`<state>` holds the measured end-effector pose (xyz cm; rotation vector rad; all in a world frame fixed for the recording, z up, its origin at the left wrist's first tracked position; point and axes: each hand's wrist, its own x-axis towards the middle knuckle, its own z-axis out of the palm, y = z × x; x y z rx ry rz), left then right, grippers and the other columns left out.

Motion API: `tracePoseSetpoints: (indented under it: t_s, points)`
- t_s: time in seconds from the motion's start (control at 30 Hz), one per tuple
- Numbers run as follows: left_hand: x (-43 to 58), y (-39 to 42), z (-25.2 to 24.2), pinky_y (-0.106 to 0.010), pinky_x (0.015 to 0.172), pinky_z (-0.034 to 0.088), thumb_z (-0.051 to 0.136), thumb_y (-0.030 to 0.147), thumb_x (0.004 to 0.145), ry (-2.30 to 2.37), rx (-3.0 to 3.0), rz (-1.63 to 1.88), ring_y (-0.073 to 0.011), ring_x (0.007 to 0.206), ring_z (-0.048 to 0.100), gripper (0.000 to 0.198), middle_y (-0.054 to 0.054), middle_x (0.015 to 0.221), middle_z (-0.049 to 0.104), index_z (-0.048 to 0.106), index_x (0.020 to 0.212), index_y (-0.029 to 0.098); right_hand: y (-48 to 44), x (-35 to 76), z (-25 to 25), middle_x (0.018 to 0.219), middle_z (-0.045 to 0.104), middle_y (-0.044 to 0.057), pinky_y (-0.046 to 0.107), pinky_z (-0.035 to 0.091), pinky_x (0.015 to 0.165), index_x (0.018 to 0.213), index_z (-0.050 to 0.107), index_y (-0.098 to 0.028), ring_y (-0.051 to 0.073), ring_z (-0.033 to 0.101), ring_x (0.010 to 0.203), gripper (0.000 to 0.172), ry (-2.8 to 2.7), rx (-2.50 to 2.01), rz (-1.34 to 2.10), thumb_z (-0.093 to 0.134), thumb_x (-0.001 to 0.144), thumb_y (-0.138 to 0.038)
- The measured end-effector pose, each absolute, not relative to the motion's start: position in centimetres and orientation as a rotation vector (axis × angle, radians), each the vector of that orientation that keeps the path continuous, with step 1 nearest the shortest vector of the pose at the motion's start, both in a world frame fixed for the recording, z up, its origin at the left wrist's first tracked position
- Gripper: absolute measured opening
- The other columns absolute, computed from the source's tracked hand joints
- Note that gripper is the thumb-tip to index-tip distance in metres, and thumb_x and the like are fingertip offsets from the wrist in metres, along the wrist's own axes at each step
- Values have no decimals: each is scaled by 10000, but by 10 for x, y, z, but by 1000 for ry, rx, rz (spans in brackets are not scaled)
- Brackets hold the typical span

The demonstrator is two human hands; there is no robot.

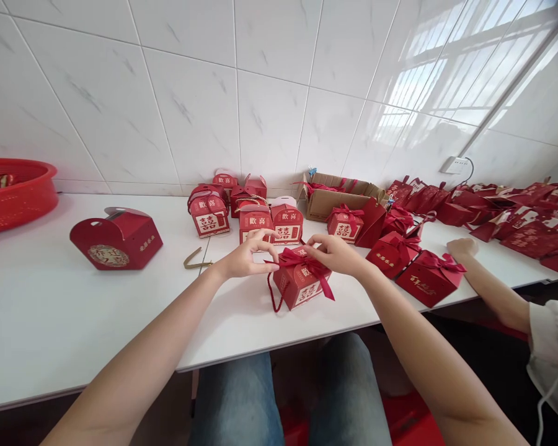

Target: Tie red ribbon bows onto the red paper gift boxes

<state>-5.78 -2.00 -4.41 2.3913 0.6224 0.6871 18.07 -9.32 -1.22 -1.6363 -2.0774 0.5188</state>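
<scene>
A small red gift box (302, 286) with a white-and-red character panel stands near the table's front edge. A dark red ribbon bow (307, 262) lies across its top, one tail hanging down the front, and a red cord loop (274, 297) hangs at its left side. My left hand (252, 255) pinches the ribbon at the box's left, thumb and forefinger close together. On the right of the bow, my right hand (331, 253) has its fingers bent together over the ribbon; its fingertips are partly hidden.
Behind are several red boxes (211, 217) and a cardboard carton (318, 204) with ribbons. A larger red box (125, 238) and a red basket (18, 198) stand left. At right are ribboned boxes (430, 279), a pile of red boxes (521, 229) and another person's hand (463, 248).
</scene>
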Motion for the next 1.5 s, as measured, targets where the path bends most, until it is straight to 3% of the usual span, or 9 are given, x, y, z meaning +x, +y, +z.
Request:
tracePoseSetpoints:
  t_s: [0.17,0.3,0.53,0.77,1.07,1.5]
  points:
    - [-55,-29,-39,-312,865,438,690,363,758,537,2407,777,-172,894,553,180,-38,899,580,658,744,186,-87,180,-5,639,572,14,258,304,559,670,555,-187,133,483,595,428,-2113,-1681,232,392,901,-508]
    - [-54,-33,-37,-263,726,447,709,341,740,565,2309,658,-138,732,567,178,-13,751,649,649,733,173,-83,165,-2,669,593,25,249,288,537,712,580,-188,129,481,582,448,-2215,-1687,212,427,869,-579]
    - [-54,-32,-40,-245,632,437,728,349,714,564,2239,588,-116,643,534,199,-14,703,646,666,720,160,-78,145,-6,656,576,15,244,230,517,751,543,-199,131,462,589,219,-2316,-1712,26,505,864,-382]
    - [-53,-33,-38,-248,609,417,742,345,685,544,2235,502,-114,604,523,221,-10,633,612,657,638,146,-72,157,-14,625,527,5,253,222,526,730,486,-207,137,427,553,252,-2259,-1658,45,418,914,-363]
    - [-55,-33,-35,-254,634,403,758,321,653,592,2200,424,-118,630,526,190,-7,652,611,678,608,153,-69,158,-24,660,541,13,244,265,560,771,475,-219,162,478,604,199,-2200,-1619,102,406,914,-339]
    - [-59,-31,-30,-263,666,420,756,296,643,556,2171,394,-125,654,523,186,-13,663,597,657,579,152,-65,156,-35,627,488,-12,242,279,580,713,407,-220,141,416,571,233,-2108,-1517,114,408,905,-352]
